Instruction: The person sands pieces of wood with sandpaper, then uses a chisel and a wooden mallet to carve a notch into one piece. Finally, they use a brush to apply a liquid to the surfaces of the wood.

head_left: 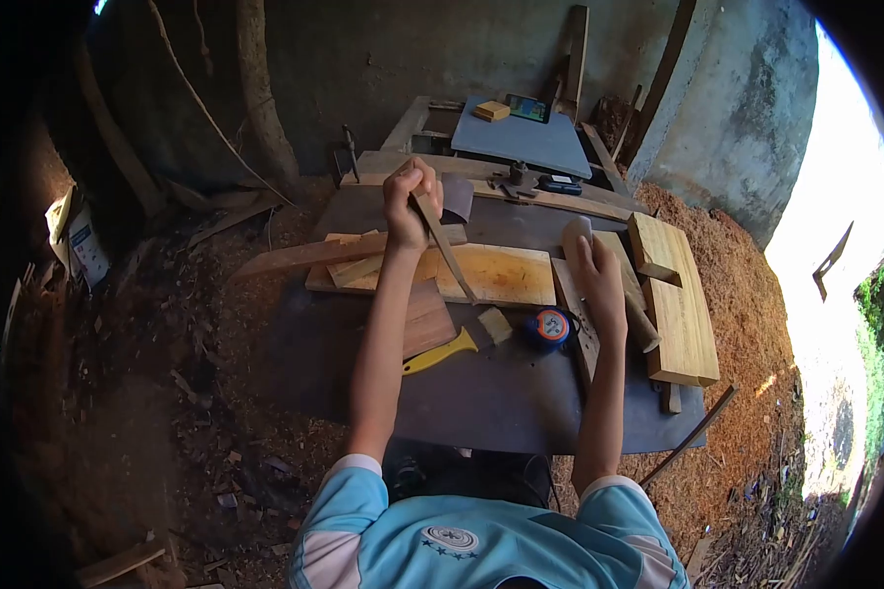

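Observation:
Raised over the bench, my left hand [413,204] is a closed fist around a long, narrow flat bar [448,257]. The bar slants down to the right, its lower tip over the near edge of a yellowish wooden board [506,273]. My right hand [601,280] is closed over the middle of a rounded wooden club [642,330], whose two ends show beyond the hand. Just left of that hand sits a blue tape measure [548,327] with an orange and white face. A yellow-handled paintbrush [457,348] lies below the bar's tip, beside a reddish wood piece [426,319].
Notched light wood blocks [680,304] stand at the dark bench's [462,398] right side. Behind are a metal clamp part [519,179], a black device [560,185] and a grey board [521,137] carrying a phone [528,108]. Sawdust [746,285] covers the ground at right.

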Motion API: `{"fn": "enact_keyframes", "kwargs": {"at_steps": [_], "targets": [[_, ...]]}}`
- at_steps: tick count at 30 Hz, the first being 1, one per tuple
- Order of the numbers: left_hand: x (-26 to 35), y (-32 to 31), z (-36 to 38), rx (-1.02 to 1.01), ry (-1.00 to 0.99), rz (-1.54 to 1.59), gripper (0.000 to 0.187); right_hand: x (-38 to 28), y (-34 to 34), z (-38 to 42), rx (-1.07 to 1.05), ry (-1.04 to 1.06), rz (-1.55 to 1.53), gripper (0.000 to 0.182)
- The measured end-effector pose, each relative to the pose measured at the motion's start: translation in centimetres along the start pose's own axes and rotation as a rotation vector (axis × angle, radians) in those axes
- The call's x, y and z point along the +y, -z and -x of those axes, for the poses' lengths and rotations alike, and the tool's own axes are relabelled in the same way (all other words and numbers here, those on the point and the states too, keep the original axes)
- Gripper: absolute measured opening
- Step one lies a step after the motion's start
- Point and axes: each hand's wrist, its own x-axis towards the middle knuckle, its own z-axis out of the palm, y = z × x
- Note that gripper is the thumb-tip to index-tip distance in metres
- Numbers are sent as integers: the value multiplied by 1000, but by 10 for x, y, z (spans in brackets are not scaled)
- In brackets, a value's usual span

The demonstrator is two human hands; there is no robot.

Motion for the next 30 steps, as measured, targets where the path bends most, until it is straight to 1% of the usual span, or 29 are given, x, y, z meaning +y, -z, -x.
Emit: {"fn": "enact_keyframes", "kwargs": {"at_steps": [3, 5, 6, 7, 8, 9, 10, 11, 12, 13, 15, 16, 18, 20, 21, 24, 25, 26, 28, 29, 30], "targets": [[5, 9, -2, 2, -9, 136, 26, 9, -3, 4, 50, 199, 126, 27], [0, 12, -1, 13, -16, 169, 27, 22, -9, -5, 39, 194, 249, 26], [-8, 15, -1, -19, -14, 149, 26, 29, -14, -13, 33, 192, 311, 26], [-18, 18, -1, -51, -11, 134, 26, 34, -22, -23, -7, 66, 330, 36], [-29, 20, 0, -83, -13, 122, 26, 38, -40, -27, 72, -7, 478, 47], [-37, 24, 2, -103, 8, 15, 26, -2, -50, -23, 15, -155, 673, 53], [-42, 26, 1, -68, 12, 24, 26, -7, -64, -27, 7, -15, 561, 54], [-45, 28, 0, -37, 18, 30, 25, -12, -81, -39, -50, 110, 390, 53], [-44, 29, -2, -11, 27, 34, 25, -13, -102, -53, -108, 164, 261, 55], [-37, 27, -2, 7, 79, 11, 22, -8, -124, -72, -197, 196, 184, 56], [-30, 20, -3, 103, 117, -87, 19, 13, -169, -106, -309, 123, -29, 62], [-26, 17, -3, 155, 133, -133, 17, 23, -191, -114, -318, 41, -25, 64], [-22, 12, -5, 182, 164, -154, 14, 34, -226, -132, -320, -124, -17, 69], [-28, 12, -6, 185, 170, -152, 14, 33, -249, -134, -432, -296, 154, 75], [-30, 9, -5, 180, 158, -134, 13, 25, -247, -133, -502, -381, 243, 76], [-32, -1, -5, 178, 156, -189, 13, 60, -271, -156, -485, -303, 271, 76], [-35, 0, -5, 157, 140, -205, 14, 66, -273, -158, -432, -204, 278, 64], [-37, -1, -4, 153, 118, -206, 14, 74, -273, -160, -362, -214, 192, 58], [-38, -3, -3, 152, 67, -210, 15, 51, -241, -152, -225, -224, 24, 47], [-38, -3, -2, 110, 17, -204, 18, 42, -227, -148, -67, -188, -48, 38], [-39, -5, 0, 113, -12, -236, 18, 40, -216, -146, 89, -151, -121, 30]]}}
